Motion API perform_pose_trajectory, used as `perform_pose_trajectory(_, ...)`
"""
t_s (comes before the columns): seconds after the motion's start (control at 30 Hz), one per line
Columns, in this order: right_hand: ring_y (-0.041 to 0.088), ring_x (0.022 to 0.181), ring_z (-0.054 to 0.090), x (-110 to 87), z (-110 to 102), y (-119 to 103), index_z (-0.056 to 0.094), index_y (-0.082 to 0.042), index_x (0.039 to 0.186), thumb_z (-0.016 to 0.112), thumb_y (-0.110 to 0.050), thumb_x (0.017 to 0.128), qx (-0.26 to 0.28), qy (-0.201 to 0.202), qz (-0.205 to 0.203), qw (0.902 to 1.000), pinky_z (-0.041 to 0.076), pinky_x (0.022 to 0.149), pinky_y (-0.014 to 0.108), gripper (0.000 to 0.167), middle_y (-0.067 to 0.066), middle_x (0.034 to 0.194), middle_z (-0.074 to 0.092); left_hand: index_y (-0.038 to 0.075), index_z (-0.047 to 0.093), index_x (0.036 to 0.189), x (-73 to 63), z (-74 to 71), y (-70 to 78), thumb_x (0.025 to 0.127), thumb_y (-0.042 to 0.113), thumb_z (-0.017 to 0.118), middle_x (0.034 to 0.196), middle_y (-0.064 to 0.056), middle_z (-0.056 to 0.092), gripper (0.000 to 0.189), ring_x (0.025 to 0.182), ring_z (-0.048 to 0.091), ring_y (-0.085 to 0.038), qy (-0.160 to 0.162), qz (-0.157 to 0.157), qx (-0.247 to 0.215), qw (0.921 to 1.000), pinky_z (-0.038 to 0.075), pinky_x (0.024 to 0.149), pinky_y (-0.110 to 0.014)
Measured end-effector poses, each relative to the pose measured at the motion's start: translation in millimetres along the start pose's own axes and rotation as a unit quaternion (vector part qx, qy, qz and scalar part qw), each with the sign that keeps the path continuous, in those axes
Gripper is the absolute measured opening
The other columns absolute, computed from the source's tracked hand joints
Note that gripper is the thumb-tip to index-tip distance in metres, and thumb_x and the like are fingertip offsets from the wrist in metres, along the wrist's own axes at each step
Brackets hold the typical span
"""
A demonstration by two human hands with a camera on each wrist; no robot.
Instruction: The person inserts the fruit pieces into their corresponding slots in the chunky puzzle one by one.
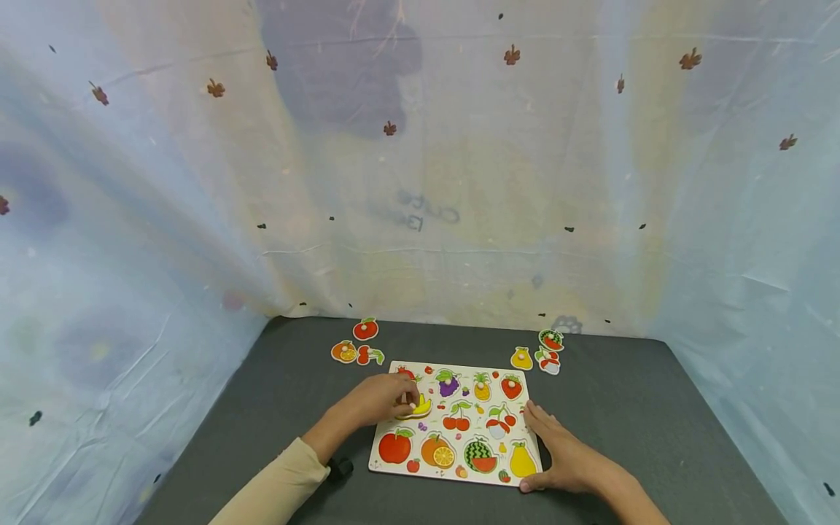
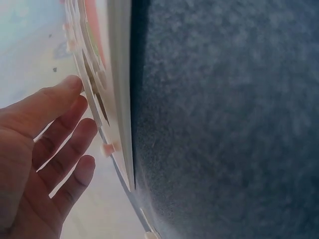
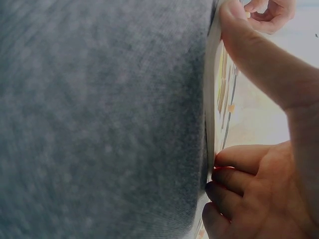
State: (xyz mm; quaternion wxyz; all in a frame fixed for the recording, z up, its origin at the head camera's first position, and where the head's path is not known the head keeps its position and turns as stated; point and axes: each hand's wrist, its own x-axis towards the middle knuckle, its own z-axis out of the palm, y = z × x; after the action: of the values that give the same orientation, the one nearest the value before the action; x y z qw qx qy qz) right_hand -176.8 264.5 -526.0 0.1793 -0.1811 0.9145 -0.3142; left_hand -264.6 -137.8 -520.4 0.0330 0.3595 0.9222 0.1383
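A white fruit puzzle board [image 1: 429, 386] lies on the dark table. My left hand [image 1: 383, 399] reaches over its left side, thumb and fingertips pinching the knob of a yellow banana piece [image 1: 423, 405]. The banana is partly covered by the fingers and sits at its place on the board; whether it is fully seated I cannot tell. In the left wrist view the hand [image 2: 45, 139] is beside the board's edge [image 2: 122, 109]. My right hand [image 1: 567, 459] spans the board's right side, thumb at the near corner and fairly straight fingers touching the right edge.
Loose pieces lie behind the board: a red fruit [image 1: 365, 329], an orange [image 1: 343, 352] and cherries [image 1: 364, 355] at left; a pear [image 1: 521, 359], a watermelon [image 1: 551, 340] and a red-and-white piece [image 1: 547, 361] at right. A patterned curtain [image 1: 459, 277] hangs behind the table.
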Motion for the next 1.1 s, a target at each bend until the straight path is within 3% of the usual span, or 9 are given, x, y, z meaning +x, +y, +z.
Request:
perform_pose_trajectory(0.37, 0.059, 0.158, 0.015, 1.8, 0.6, 0.0, 0.024, 0.002, 0.169, 0.100, -0.051, 0.068, -0.001, -0.001, 0.012, 0.9999, 0.019, 0.122, 0.076, 0.136, 0.027, 0.176, 0.016, 0.028, 0.075, 0.102, 0.1, 5.8, -3.4, 0.097, 0.025, 0.083, 0.095, 0.018, 0.064, 0.010, 0.078, 0.054, -0.001, 0.003, 0.008, -0.005, 1.0000, 0.053, 0.075, -0.022)
perform_pose_trajectory(1.1, 0.058, 0.158, 0.016, 1.2, -0.6, -3.4, 0.025, 0.001, 0.169, 0.101, -0.050, 0.068, -0.004, 0.000, 0.017, 0.9998, 0.019, 0.121, 0.077, 0.136, 0.026, 0.176, 0.017, 0.030, 0.073, 0.101, 0.2, 4.3, -1.5, 0.098, 0.026, 0.082, 0.091, 0.019, 0.060, 0.010, 0.077, 0.053, -0.001, -0.008, -0.009, -0.009, 0.9999, 0.051, 0.074, -0.021)
